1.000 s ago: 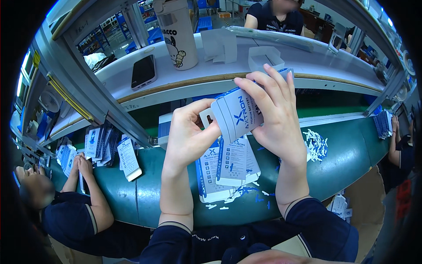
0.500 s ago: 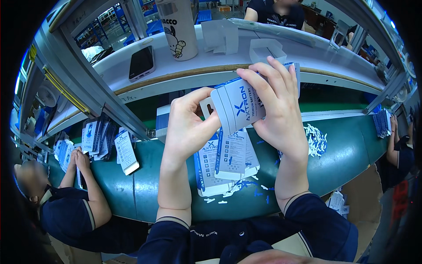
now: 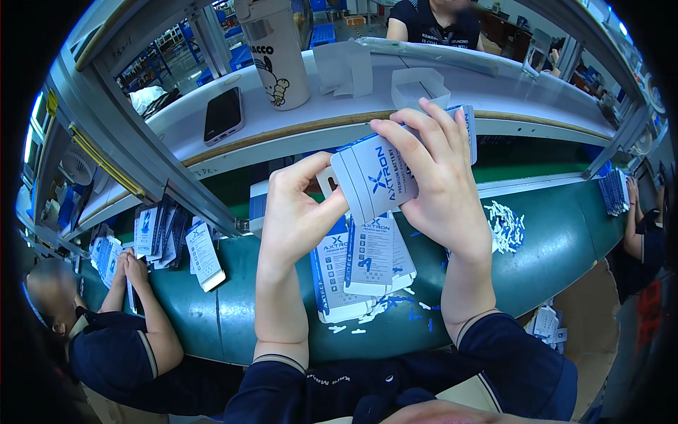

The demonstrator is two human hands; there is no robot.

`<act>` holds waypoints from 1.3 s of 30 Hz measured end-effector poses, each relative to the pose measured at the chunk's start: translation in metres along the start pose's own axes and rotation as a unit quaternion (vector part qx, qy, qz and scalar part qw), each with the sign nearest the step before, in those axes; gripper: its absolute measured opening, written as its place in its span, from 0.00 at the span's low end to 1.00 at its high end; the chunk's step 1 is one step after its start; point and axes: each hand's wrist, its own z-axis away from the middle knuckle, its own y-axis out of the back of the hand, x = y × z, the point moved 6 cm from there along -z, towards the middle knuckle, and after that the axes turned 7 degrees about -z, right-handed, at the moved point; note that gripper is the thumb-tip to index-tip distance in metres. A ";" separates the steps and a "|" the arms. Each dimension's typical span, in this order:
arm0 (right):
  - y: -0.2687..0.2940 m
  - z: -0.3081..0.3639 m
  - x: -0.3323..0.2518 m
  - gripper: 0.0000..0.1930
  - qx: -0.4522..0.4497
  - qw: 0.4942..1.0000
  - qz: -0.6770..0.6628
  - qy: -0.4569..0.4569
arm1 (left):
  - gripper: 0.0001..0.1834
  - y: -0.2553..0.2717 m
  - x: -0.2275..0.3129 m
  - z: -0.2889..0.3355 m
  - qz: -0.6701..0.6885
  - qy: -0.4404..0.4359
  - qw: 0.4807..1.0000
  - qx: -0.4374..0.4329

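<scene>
Raised over the bench, a white and blue battery carton [image 3: 373, 178] is gripped between my two hands. My left hand [image 3: 293, 219] is closed at its left end, thumb against the near face, beside a white flap with a hang hole. My right hand [image 3: 445, 191] wraps over the top and right part, fingers curled round the far side. Whether it is one carton or several together, I cannot tell. Below lie flat stacked cartons [image 3: 374, 258] of the same print, with blue bits on the top one. Small white and blue cardboard scraps [image 3: 388, 305] are strewn along their near edge.
A heap of white scraps [image 3: 505, 227] lies right on the green bench [image 3: 261, 325]. More cartons [image 3: 205, 258] are at the left, near a co-worker's hands [image 3: 131, 268]. The shelf ahead holds a phone [image 3: 223, 116] and a tumbler [image 3: 281, 67]. Another co-worker's hand [image 3: 632, 191] is far right.
More blue bits now lie on the top carton and by the near edge of the stack. Both hands keep their hold, shifted slightly left and down in the picture.
</scene>
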 end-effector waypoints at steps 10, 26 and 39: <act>0.000 0.001 -0.001 0.36 0.002 1.000 0.000 0.001 | 0.08 0.002 0.001 0.000 -0.024 -0.001 1.000 0.007; 0.000 0.001 0.001 0.36 0.007 1.000 0.005 -0.003 | 0.08 0.004 -0.002 0.001 -0.030 -0.015 0.999 0.014; 0.001 0.000 0.003 0.37 0.018 1.000 -0.020 -0.004 | 0.12 0.004 0.003 0.003 0.014 -0.050 0.998 0.048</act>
